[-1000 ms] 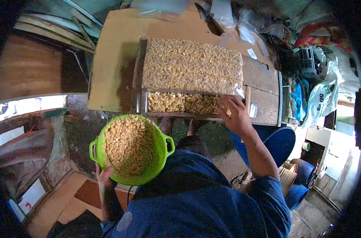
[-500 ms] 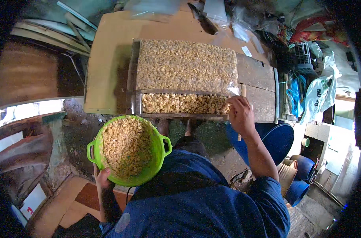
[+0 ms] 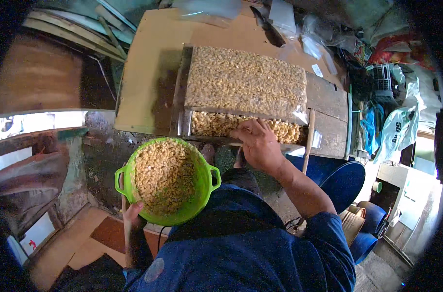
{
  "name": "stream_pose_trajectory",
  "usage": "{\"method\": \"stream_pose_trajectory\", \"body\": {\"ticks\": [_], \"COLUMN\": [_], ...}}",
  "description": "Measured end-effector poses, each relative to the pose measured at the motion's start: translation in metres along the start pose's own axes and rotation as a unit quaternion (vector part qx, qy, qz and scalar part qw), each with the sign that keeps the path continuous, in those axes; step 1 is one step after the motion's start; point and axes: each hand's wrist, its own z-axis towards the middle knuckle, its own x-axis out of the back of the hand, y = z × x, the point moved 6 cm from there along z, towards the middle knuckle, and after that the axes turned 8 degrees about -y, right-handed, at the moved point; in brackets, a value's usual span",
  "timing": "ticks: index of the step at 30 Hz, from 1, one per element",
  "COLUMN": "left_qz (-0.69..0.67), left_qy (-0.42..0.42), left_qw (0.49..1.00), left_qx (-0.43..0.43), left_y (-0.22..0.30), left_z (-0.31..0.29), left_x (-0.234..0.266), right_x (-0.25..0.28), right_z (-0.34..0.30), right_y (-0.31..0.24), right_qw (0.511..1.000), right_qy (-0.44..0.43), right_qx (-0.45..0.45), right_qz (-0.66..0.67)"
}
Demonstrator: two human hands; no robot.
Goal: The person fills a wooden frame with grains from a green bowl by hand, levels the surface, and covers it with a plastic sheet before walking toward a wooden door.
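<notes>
My left hand (image 3: 133, 212) grips the rim of a bright green two-handled plastic basin (image 3: 209, 194), thumb over its near left edge. Pale yellow soybeans (image 3: 163, 175) fill much of it, piled to the left. My right hand (image 3: 260, 148) reaches over the table to the near strip of loose soybeans (image 3: 207, 124), its bent, slightly parted fingers touching them. This strip lies in a wooden frame (image 3: 180, 97). Behind it, a wide flat slab of soybeans (image 3: 248, 82) is covered by clear plastic. Right of the strip leans a thin wooden stick (image 3: 309, 141).
The wooden table (image 3: 328, 121) carries a tan board (image 3: 143, 82), a dark knife-like blade (image 3: 267, 27) and plastic sheets (image 3: 282, 17). A blue drum (image 3: 343, 182) stands below its right edge. Beyond hang a white sack (image 3: 399, 121) and a blue bag (image 3: 370, 124).
My right hand has moved left, from the right end of the soybean strip to its middle. My left hand still holds the basin. The whole view has shifted slightly.
</notes>
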Motion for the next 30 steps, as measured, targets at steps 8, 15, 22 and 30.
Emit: {"method": "stream_pose_trajectory", "body": {"ticks": [8, 15, 22, 30], "left_qz": [-0.029, -0.037, -0.001, 0.058], "left_qy": [-0.057, -0.059, 0.012, 0.034], "left_qw": [0.998, 0.994, 1.000, 0.995], "left_qx": [0.005, -0.082, 0.000, -0.074], "left_y": [-0.036, 0.006, -0.008, 0.033], "left_z": [-0.002, 0.010, -0.003, 0.002], "left_x": [0.077, -0.006, 0.028, -0.021], "right_x": [-0.010, -0.022, -0.022, -0.017], "right_z": [0.020, 0.044, 0.075, 0.067], "right_y": [-0.022, -0.037, -0.052, -0.056], "right_qw": [0.999, 0.999, 1.000, 0.997], "right_qy": [-0.011, -0.007, -0.009, 0.015], "right_qx": [0.040, 0.047, 0.024, 0.062], "right_qz": [0.014, 0.002, -0.004, 0.039]}}
